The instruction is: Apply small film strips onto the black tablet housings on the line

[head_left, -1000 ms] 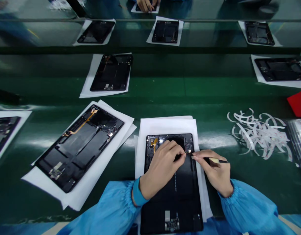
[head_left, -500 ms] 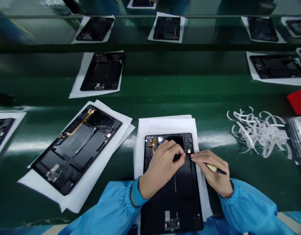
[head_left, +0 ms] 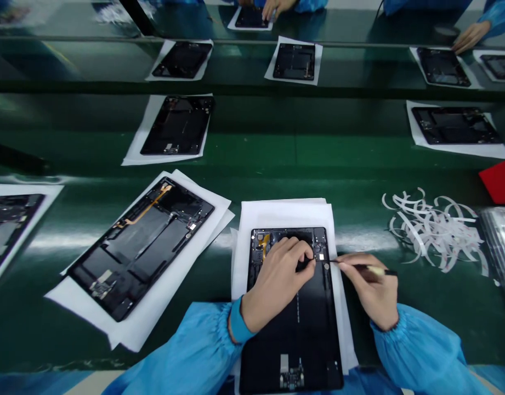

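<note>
An opened black tablet chassis (head_left: 301,329) lies on white paper (head_left: 285,214) in front of me. My left hand (head_left: 277,282) rests on its upper half, fingers curled and pinched near a small white part by the right edge. My right hand (head_left: 369,293) sits just off the tablet's right side, closed on a thin pen-like tool (head_left: 375,269) whose tip points left at that same spot. Both arms wear blue sleeves.
A second opened tablet (head_left: 141,247) lies on paper to the left, with more tablets on papers across the green belt (head_left: 277,153). A heap of white peeled strips (head_left: 437,227) lies at the right, beside a red object (head_left: 501,184). Other people's hands (head_left: 277,6) work at the far side.
My right hand has drawn slightly right, the tool now lying flatter with its tip still at the tablet's edge. The view has shifted, and the far tablet on the belt has moved.
</note>
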Demonstrator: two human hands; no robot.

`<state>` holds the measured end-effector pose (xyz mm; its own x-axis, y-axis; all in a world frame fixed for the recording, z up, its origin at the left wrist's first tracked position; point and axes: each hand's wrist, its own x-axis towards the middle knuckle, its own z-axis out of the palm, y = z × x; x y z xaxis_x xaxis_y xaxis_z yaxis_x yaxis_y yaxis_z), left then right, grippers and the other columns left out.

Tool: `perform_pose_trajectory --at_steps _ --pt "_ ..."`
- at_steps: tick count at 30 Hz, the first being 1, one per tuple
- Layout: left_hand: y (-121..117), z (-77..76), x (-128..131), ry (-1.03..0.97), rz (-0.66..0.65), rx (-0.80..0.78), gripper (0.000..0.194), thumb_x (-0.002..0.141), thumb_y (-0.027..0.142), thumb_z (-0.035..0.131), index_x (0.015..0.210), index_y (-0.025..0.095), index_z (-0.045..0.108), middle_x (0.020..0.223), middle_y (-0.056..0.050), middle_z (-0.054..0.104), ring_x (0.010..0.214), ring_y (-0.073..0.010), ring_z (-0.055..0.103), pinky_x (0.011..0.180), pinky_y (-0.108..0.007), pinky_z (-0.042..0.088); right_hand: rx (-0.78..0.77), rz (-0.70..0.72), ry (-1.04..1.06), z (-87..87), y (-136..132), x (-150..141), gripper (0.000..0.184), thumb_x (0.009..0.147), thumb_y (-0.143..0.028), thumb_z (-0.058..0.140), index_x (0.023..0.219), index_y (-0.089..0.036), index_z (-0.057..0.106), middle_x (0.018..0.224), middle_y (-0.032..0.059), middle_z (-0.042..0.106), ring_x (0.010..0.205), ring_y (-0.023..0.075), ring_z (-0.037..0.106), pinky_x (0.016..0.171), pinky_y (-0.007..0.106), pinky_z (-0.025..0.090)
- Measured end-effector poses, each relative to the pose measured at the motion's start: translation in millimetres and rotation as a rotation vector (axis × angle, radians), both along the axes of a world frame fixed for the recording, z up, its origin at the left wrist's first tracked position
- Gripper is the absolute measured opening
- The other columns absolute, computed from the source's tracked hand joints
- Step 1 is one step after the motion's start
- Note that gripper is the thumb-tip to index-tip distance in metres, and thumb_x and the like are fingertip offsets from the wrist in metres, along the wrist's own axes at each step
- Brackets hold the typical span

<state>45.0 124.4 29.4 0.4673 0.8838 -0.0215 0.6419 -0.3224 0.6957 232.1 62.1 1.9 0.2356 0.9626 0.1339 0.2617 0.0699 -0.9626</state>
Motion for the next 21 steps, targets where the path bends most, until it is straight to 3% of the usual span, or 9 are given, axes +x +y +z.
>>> perform_pose_trajectory --at_steps 3,5,9,14,18,21 --pt "-4 5.8 -9 -0.049 0.025 -0.025 0.008 0.085 0.015 0.061 0.086 0.021 0.057 0.08 0.001 0.054 0.076 -0.017 0.055 0.069 -0.031 0.045 0.042 -0.055 0.141 9.6 5 4 0.028 0.099 -0.032 0.048 0.079 -0.02 0.065 0.089 0.0064 0.069 0.084 0.0212 0.068 0.077 0.039 0.057" --pt "-12 12.2 -24 -0.11 0.065 -0.021 0.005 0.088 0.018 0.059 0.089 0.022 0.057 0.082 0.0 0.055 0.079 -0.0172 0.055 0.07 -0.031 0.045 0.051 -0.023 0.122 23.5 10 1 0.037 0.102 -0.032 0.038 0.078 -0.02 0.063 0.094 0.0073 0.067 0.084 0.02 0.066 0.072 0.036 0.056" --pt "-41 22.4 -60 -0.163 0.17 -0.025 0.005 0.092 0.02 0.055 0.088 0.023 0.058 0.081 0.0 0.057 0.077 -0.0165 0.055 0.069 -0.029 0.046 -0.039 0.223 -0.307 47.4 23 -23 0.02 0.098 -0.024 0.045 0.098 -0.023 0.065 0.098 0.0074 0.064 0.086 0.0202 0.065 0.07 0.032 0.054" --pt "-80 21.6 -81 -0.174 0.159 -0.144 0.012 0.094 0.02 0.051 0.084 0.023 0.058 0.08 -0.001 0.06 0.074 -0.016 0.057 0.065 -0.027 0.048 -0.114 0.426 -0.805 40.5 37 -50 0.008 0.09 -0.021 0.06 0.098 -0.023 0.062 0.099 0.0047 0.057 0.065 0.0162 0.062 0.053 0.029 0.047" --pt "-97 16.1 -78 -0.207 0.128 -0.195 0.014 0.094 0.021 0.05 0.084 0.023 0.059 0.081 -0.002 0.062 0.075 -0.0168 0.059 0.067 -0.027 0.05 -0.132 0.489 -0.862 34.4 42 -56 0.008 0.088 -0.017 0.062 0.093 -0.022 0.059 0.097 0.0031 0.057 0.069 0.0162 0.063 0.056 0.028 0.047" --pt "-104 12.4 -74 -0.22 0.133 -0.234 0.008 0.093 0.024 0.053 0.095 0.025 0.061 0.084 -0.002 0.064 0.075 -0.0165 0.061 0.068 -0.027 0.052 -0.149 0.486 -0.867 37.9 41 -58 0.008 0.089 -0.018 0.061 0.095 -0.022 0.058 0.098 0.0034 0.057 0.071 0.0168 0.063 0.058 0.029 0.046"
